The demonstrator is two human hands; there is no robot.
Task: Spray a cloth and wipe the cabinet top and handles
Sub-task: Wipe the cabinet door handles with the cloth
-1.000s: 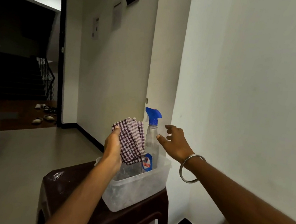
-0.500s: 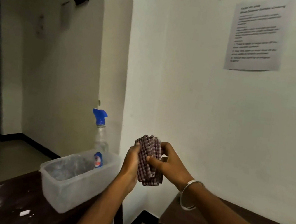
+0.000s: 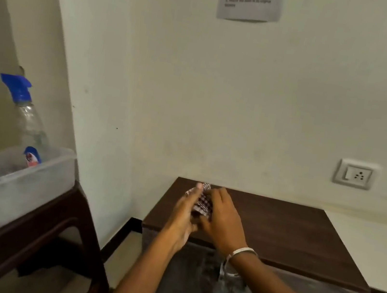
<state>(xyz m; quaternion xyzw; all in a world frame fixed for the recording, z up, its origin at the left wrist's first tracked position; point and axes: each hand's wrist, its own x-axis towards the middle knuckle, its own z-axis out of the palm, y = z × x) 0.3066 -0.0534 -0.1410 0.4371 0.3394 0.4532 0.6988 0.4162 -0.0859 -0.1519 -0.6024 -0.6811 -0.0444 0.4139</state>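
I am holding the checked cloth point(image 3: 201, 202) bunched between both hands, the left hand point(image 3: 182, 216) and right hand point(image 3: 220, 220) pressing in on it from either side, above the near left corner of the cabinet top point(image 3: 287, 232). The spray bottle point(image 3: 27, 122) is standing in a tub well off to my left, so wiping appears not yet begun; whether the cloth is already sprayed, I cannot tell.
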